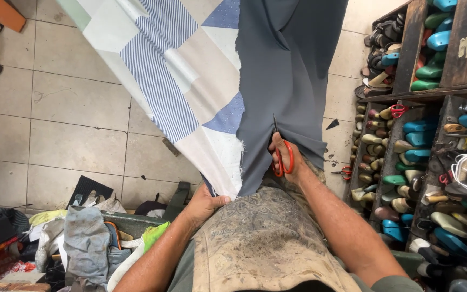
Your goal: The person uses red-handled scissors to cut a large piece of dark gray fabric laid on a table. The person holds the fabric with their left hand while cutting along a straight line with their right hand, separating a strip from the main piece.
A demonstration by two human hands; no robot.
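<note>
Two hands: left hand [204, 204] pinching grey fabric [285, 81] edge; right hand [287, 157] gripping orange-handled scissors [282, 157].

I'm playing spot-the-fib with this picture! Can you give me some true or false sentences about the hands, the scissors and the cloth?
1. The right hand holds red-handled scissors. True.
2. The scissors are cutting the grey fabric. True.
3. The left hand holds a hammer. False: it grips the patterned cloth's lower edge.
4. The patterned cloth is plain black. False: it shows blue stripes with white and beige patches.
5. Shelves on the right hold shoe forms. True.
</note>
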